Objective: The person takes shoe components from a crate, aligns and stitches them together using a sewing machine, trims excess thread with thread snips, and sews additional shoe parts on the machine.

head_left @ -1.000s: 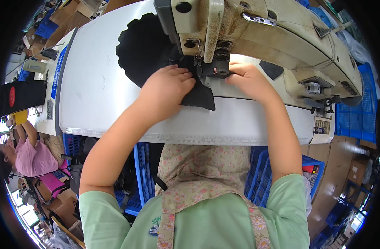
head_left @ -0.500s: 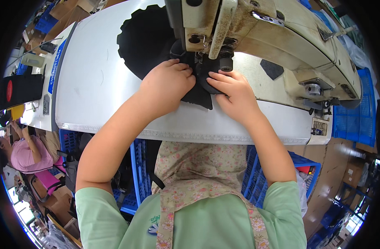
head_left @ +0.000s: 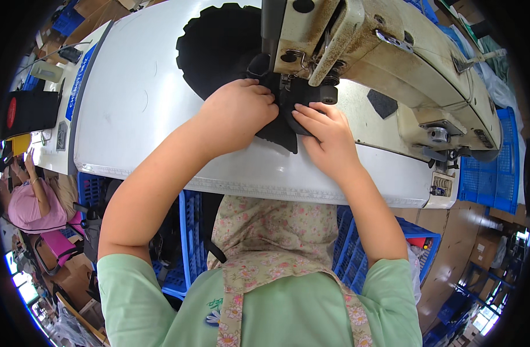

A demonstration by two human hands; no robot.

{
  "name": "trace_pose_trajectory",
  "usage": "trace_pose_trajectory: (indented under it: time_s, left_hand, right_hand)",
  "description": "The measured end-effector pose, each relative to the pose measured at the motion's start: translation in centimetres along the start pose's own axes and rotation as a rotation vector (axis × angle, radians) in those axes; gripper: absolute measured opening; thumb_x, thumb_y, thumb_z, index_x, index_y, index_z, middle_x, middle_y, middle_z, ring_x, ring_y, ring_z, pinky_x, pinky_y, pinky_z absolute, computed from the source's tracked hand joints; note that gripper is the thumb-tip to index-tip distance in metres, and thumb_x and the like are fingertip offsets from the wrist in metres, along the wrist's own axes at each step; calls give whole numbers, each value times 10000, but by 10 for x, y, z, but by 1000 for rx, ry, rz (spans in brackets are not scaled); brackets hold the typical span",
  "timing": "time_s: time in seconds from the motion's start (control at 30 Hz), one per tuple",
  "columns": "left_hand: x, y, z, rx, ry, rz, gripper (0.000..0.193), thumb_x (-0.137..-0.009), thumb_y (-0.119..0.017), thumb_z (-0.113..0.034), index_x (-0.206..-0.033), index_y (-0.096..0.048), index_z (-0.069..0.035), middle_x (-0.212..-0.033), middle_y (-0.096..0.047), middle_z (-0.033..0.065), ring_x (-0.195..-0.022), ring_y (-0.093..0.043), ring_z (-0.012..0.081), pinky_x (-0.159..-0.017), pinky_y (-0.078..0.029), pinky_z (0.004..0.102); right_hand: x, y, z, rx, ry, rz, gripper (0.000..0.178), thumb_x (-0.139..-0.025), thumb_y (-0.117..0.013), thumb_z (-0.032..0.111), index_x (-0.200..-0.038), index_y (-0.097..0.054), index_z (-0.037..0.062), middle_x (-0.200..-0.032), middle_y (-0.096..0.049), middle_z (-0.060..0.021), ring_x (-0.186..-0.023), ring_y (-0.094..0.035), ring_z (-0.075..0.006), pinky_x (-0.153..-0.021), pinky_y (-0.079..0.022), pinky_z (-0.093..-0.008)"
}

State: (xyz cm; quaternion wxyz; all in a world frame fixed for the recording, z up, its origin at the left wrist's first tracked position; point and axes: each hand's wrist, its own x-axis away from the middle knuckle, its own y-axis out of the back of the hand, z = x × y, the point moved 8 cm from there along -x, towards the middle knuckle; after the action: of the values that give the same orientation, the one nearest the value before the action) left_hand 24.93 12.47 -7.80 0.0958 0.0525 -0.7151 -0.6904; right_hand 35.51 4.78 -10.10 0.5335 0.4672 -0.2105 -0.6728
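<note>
Black fabric [head_left: 219, 55], blue lettered label [head_left: 81, 82]

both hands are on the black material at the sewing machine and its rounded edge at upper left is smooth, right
Not quite: the rounded edge of the black material at upper left is notched, as the head view shows. The left hand and right hand are on it at the sewing machine.

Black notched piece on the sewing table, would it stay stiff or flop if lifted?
The black notched piece would probably flop, since it looks thin and cloth-like. It seems unlikely to roll, as its broad part lies spread on the white table.
</note>
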Motion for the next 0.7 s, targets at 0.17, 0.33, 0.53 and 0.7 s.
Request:
trace_pose_trajectory:
  time_s: [0.17,0.33,0.53,0.7]
  left_hand:
    - [0,3,5,22,-22,-23,453,-660,-610,27,-1107,-665,-21,-1206,-653,119,-1214,-559,251,-1098,-385,391]
    - [0,5,21,35,-53,-67,489,-622,-616,62,-1101,-673,-16,-1199,-659,110,-1214,-557,255,-1099,-385,393]
    - [1,4,27,12,-62,-80,499,-619,-615,74,-1105,-675,-24,-1211,-656,104,-1220,-551,259,-1099,-387,395]
    - [2,3,18,-4,-28,-108,486,-650,-607,61,-1123,-664,-34,-1240,-642,103,-1225,-547,259,-1094,-391,389]
  right_hand:
    - [-1,-3,4,12,19,-23,381,-702,-634,55,-1076,-708,52,-1180,-675,-54,-1117,-566,-291,-985,-412,-446]
    - [-5,-9,10,38,5,-24,396,-711,-643,72,-1102,-701,59,-1209,-659,-50,-1124,-553,-287,-998,-390,-445]
    - [-7,-13,12,48,-12,-42,394,-720,-638,75,-1110,-698,56,-1216,-655,-54,-1134,-543,-288,-1002,-378,-447]
    - [-8,-9,4,8,-20,-69,394,-716,-613,42,-1100,-701,47,-1189,-666,-61,-1139,-550,-293,-991,-404,-436]
